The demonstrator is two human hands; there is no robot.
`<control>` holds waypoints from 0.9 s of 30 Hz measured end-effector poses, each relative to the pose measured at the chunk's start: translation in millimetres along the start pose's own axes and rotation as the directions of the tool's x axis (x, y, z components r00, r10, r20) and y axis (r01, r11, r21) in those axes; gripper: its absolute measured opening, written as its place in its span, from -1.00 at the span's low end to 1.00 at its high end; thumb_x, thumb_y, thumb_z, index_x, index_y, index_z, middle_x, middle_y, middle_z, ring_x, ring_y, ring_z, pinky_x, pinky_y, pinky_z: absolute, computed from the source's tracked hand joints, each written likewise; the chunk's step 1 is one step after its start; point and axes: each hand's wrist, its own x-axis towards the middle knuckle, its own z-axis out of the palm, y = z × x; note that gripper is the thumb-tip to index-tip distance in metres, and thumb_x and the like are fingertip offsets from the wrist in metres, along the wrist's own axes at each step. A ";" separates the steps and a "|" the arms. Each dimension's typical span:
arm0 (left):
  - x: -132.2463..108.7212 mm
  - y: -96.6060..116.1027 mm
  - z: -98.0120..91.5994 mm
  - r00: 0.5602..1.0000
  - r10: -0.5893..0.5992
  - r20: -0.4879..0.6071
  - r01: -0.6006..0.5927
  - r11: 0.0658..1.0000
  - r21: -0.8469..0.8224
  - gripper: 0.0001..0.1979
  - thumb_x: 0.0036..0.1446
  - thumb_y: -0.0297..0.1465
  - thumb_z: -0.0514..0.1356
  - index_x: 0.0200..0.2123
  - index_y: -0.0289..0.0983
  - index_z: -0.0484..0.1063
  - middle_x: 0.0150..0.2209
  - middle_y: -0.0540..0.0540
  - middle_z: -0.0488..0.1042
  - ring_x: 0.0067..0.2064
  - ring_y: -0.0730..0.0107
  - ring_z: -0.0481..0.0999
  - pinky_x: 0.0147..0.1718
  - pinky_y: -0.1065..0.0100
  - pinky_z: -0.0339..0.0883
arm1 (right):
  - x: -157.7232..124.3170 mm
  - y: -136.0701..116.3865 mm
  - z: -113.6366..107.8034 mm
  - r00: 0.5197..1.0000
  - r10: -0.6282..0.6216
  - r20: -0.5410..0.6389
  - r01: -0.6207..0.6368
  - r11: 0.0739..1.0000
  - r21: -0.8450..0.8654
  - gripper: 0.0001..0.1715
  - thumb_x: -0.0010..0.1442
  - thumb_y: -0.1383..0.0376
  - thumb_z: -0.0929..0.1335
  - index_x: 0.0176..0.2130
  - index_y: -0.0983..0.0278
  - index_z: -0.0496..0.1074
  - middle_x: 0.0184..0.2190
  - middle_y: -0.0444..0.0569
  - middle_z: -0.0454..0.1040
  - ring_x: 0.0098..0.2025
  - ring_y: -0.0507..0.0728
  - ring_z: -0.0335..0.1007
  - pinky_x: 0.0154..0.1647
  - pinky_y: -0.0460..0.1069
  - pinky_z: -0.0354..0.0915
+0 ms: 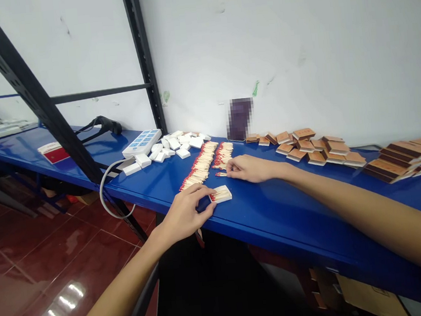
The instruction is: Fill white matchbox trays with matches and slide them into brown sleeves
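Observation:
My left hand (pixel 193 207) grips the left end of a small white matchbox tray (pixel 228 195) between thumb and fingers, near the table's front edge. Several red-tipped matches (pixel 219 194) lie in that tray. Just behind it, my right hand (pixel 247 168) pinches a few matches (pixel 221 174) by their plain ends, the red heads pointing left. A long row of matches (pixel 201 165) stretches back across the table, with a shorter pile of matches (pixel 224 152) to its right, beside my right fingertips.
White matchbox trays (pixel 183 153) are heaped at the back left, by a white power strip (pixel 142 143) with a grey cable. Brown matchboxes (pixel 306 146) lie at the right, with larger stacks (pixel 397 160) farther right. A dark phone-like object (pixel 240 119) leans on the wall. A black post (pixel 36 95) rises left.

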 end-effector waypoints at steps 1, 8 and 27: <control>0.0 -0.1 0.0 1.000 0.002 0.000 -0.002 1.000 0.000 -0.78 0.22 -0.40 0.20 -0.06 -0.22 0.51 -0.06 -0.09 0.54 -0.35 0.44 0.47 -0.25 0.36 0.40 | -0.2 -0.3 -0.8 1.000 0.003 -0.001 -0.003 1.000 0.003 -0.81 0.22 0.23 0.28 -0.39 0.26 0.34 -0.52 -0.13 0.33 -0.48 0.04 0.18 -0.43 -0.03 0.08; -1.9 -0.7 0.2 0.998 -0.062 -0.002 0.061 0.998 -0.026 -0.48 0.21 -0.37 0.22 0.23 -0.18 0.27 -0.13 -0.02 0.54 -0.42 0.46 0.36 -0.31 0.37 0.33 | -11.3 -21.5 -18.8 0.998 -0.066 -0.001 0.066 0.998 -0.013 -0.75 0.21 0.29 0.27 -0.50 0.24 0.21 -0.54 -0.15 0.25 -0.49 0.01 0.08 -0.43 -0.02 0.06; -0.5 -0.2 -0.3 1.000 0.001 0.003 -0.001 1.000 -0.018 -0.81 0.24 -0.39 0.20 -0.08 -0.23 0.52 -0.10 -0.08 0.53 -0.30 0.42 0.48 -0.22 0.37 0.40 | -11.0 -22.4 -17.0 0.997 -0.056 -0.047 0.051 0.994 -0.101 -0.76 0.26 0.21 0.30 -0.28 0.32 0.48 -0.39 -0.01 0.48 -0.37 0.08 0.31 -0.34 -0.02 0.13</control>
